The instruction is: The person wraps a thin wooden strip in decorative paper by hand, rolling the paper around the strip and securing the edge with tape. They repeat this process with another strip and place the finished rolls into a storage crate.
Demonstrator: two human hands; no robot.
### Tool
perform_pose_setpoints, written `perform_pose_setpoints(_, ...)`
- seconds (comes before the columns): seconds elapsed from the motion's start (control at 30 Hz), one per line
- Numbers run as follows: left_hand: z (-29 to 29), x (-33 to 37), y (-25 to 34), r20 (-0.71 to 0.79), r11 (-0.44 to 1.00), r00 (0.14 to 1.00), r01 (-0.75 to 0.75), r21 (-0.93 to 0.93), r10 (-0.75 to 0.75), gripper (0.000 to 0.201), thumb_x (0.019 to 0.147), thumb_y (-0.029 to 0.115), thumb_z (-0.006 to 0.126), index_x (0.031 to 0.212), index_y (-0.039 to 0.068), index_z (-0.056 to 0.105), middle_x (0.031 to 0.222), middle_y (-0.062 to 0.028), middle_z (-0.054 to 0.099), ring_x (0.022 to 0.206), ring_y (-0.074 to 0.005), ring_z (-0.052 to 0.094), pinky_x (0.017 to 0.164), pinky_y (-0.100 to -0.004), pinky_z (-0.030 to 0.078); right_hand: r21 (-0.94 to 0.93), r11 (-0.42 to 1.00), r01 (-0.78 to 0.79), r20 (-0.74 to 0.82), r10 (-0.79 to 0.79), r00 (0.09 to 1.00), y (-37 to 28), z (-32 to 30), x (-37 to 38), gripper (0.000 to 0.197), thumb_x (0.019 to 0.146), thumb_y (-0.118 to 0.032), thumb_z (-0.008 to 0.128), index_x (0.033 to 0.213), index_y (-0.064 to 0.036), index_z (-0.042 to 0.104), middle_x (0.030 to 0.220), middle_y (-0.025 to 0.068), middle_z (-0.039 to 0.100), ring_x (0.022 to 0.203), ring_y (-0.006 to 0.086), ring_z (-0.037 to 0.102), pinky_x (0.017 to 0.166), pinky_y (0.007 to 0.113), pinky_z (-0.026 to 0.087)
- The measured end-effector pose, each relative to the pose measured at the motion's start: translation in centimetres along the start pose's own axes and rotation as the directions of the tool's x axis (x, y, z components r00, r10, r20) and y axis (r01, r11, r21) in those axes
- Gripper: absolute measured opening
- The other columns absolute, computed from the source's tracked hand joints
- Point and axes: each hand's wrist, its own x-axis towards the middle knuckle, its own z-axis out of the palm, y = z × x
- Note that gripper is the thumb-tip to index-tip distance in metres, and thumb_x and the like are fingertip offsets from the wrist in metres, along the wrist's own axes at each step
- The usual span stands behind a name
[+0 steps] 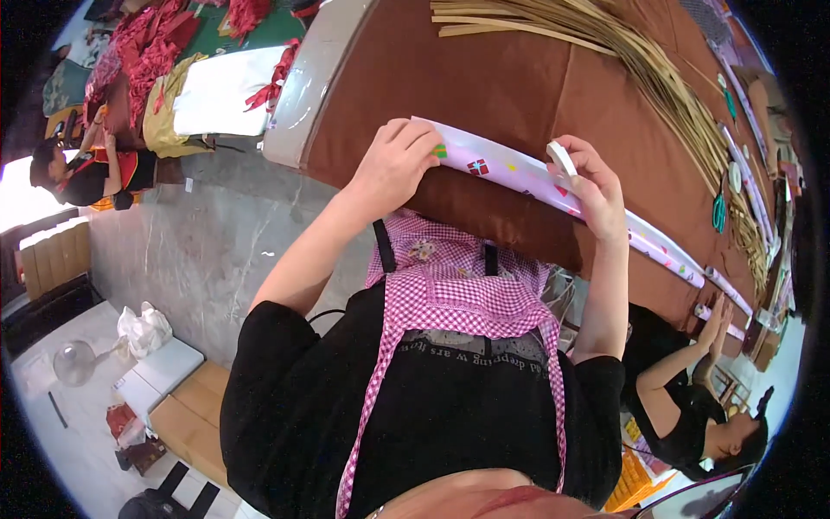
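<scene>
A long roll of pale pink wrapping paper (508, 171), printed with small gift boxes, lies along the near edge of a table covered in brown cloth (450, 73). My left hand (396, 166) is closed over its left end, fingers bent against the paper. In my right hand (598, 192), a narrow white ring like a roll of tape (562, 159) is pinched between thumb and fingers, just above the paper. That hand is close to the roll's middle; whether it also touches the paper is hard to tell.
Flat tan strips (631, 52) lie in a bundle along the table's far and right side. Green-handled scissors (719, 212) rest near them. At the right, a co-worker (683, 389) has both hands on another paper roll. Another person (91, 169) sits far left by red cloth (156, 60).
</scene>
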Motion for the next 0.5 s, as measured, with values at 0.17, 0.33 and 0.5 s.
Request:
perform_pose_setpoints(0.17,0.5,-1.3,0.6,-0.003,0.999,1.0,0.025,-0.024,-0.025,0.031,0.077,0.005,0.073,0.105,0.006,0.061,0.11,-0.008,0.061,0.106,-0.0304,0.057,0.092,-0.0412,0.046,-0.138,0.981,0.137,0.205,-0.107,0.973,-2.4,2.9,1.7,0.027,0.087,-0.019,0.061,0.1,0.0035,0.064,0.134,0.0139,0.052,0.119,0.0228,0.053,0.102,0.035,0.04)
perform_pose_setpoints(0.33,0.8,-1.6,0.9,-0.012,0.999,0.999,0.038,-0.035,-0.038,0.031,0.076,0.005,0.074,0.105,0.006,0.062,0.111,-0.0084,0.062,0.107,-0.0305,0.057,0.093,-0.0416,0.047,0.023,0.998,-0.05,0.3,0.041,0.953,-2.3,6.6,4.7,0.036,0.093,-0.018,0.058,0.122,0.003,0.06,0.116,0.0058,0.063,0.107,0.0142,0.057,0.095,0.029,0.044)
perform_pose_setpoints(0.5,0.7,-1.7,0.9,-0.018,0.999,1.0,0.014,-0.047,-0.015,0.031,0.075,0.006,0.075,0.104,0.006,0.064,0.11,-0.0076,0.063,0.106,-0.0301,0.057,0.092,-0.0422,0.047,-0.04,0.997,-0.061,0.219,0.069,0.973,-1.6,7.8,5.8,0.032,0.095,-0.018,0.058,0.121,0.0008,0.061,0.112,0.0031,0.064,0.104,0.0119,0.056,0.094,0.028,0.044)
